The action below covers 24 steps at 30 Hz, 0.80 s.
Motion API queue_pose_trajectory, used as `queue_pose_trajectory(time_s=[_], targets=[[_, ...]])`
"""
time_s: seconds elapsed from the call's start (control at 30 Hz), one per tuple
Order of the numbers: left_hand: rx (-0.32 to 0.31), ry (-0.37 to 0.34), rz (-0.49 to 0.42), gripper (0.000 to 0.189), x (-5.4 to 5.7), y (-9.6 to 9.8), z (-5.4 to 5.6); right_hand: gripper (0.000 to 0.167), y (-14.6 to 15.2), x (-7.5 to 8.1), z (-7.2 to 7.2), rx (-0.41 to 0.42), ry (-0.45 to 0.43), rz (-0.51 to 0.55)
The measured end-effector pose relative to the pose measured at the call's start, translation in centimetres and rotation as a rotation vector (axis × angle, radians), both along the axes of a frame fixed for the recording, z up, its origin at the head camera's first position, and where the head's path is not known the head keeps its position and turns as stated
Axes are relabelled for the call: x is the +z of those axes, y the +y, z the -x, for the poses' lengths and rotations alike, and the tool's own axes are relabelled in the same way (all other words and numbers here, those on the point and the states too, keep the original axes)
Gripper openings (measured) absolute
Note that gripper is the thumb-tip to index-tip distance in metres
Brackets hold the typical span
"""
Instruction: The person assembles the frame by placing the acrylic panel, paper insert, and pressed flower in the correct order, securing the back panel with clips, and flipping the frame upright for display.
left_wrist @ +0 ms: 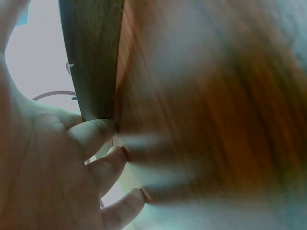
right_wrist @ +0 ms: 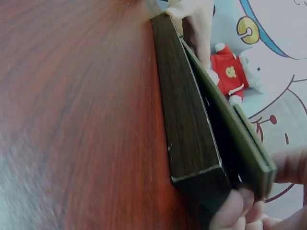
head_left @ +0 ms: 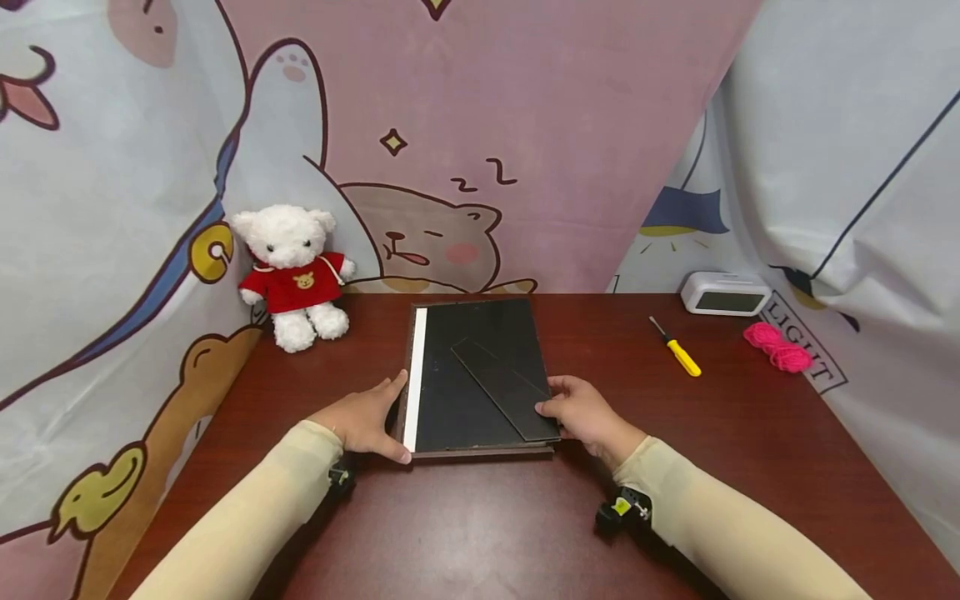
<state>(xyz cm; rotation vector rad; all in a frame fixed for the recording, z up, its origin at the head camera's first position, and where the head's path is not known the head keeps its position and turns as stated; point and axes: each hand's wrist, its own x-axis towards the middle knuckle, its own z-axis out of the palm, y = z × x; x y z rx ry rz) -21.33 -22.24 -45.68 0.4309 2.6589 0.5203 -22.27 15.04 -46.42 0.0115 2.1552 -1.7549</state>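
A brown picture frame (head_left: 480,455) lies face down on the table, with a black backing board (head_left: 450,400) over it. The board carries a hinged easel leg (head_left: 498,387), and a white strip (head_left: 415,379) runs down its left side. My left hand (head_left: 363,417) is spread against the frame's left side, its thumb by the near corner. At the right edge, my right hand (head_left: 588,417) pinches the backing board, thumb on top. The right wrist view shows a dark gap between the tilted board (right_wrist: 235,127) and the frame's wooden side (right_wrist: 187,110).
A white teddy bear (head_left: 292,275) in a red shirt sits at the back left. On the right lie a yellow-handled screwdriver (head_left: 681,354) and pink yarn (head_left: 777,347), with a white digital clock (head_left: 726,293) behind. Printed cloth hangs around the table.
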Motion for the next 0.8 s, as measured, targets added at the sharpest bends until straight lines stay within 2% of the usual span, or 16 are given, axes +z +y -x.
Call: queue_pose_trajectory(time_s=[0.17,0.43,0.6,0.8], targets=[[-0.001,0.0,0.001,0.144,-0.1,0.0,0.0,0.06,-0.4,0.1,-0.4,-0.036,-0.011,0.145],[-0.005,0.003,0.005,0.144,-0.1,0.0,0.1,0.081,-0.7,0.5,-1.3,-0.07,-0.006,0.246],[-0.003,-0.006,0.005,0.145,-0.1,0.0,0.1,0.073,0.3,0.5,-1.5,-0.153,0.041,0.296],[0.0,-0.019,-0.001,0.145,0.0,0.0,0.1,0.066,2.9,0.8,-1.5,-0.216,0.073,0.341]])
